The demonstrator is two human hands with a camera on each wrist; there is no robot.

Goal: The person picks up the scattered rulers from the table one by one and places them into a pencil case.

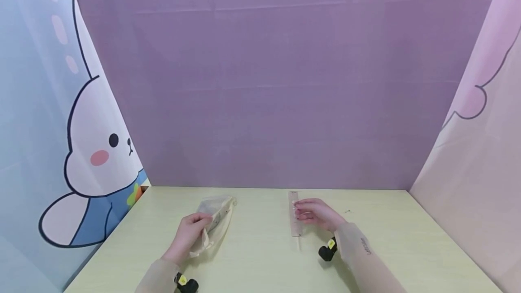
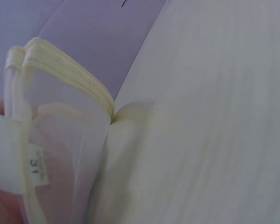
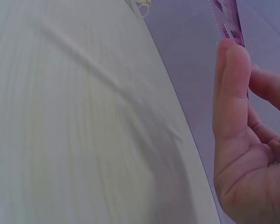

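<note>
A see-through mesh pouch (image 1: pixel 221 229) with cream trim is pinched in my left hand (image 1: pixel 191 232) at the left of the table. In the left wrist view the pouch's stitched cream edge (image 2: pixel 67 70) stands up, and a small white tag (image 2: pixel 37 165) marked "31" shows; most of that hand is hidden. My right hand (image 1: pixel 317 214) holds a pink, patterned ruler (image 1: pixel 296 216) by its side, between thumb and fingertips. In the right wrist view, just one end of the ruler (image 3: pixel 231 21) rises past the fingertips. A thin white stick (image 1: pixel 298 244) lies on the table by the ruler's near end.
The pale wooden table (image 1: pixel 260 266) ends at an upright purple panel (image 1: pixel 264 103) behind. A tiny thin dark item (image 1: pixel 348 211) lies right of my right hand. Printed curtains hang at both sides, the left one with a cartoon rabbit (image 1: pixel 101 148).
</note>
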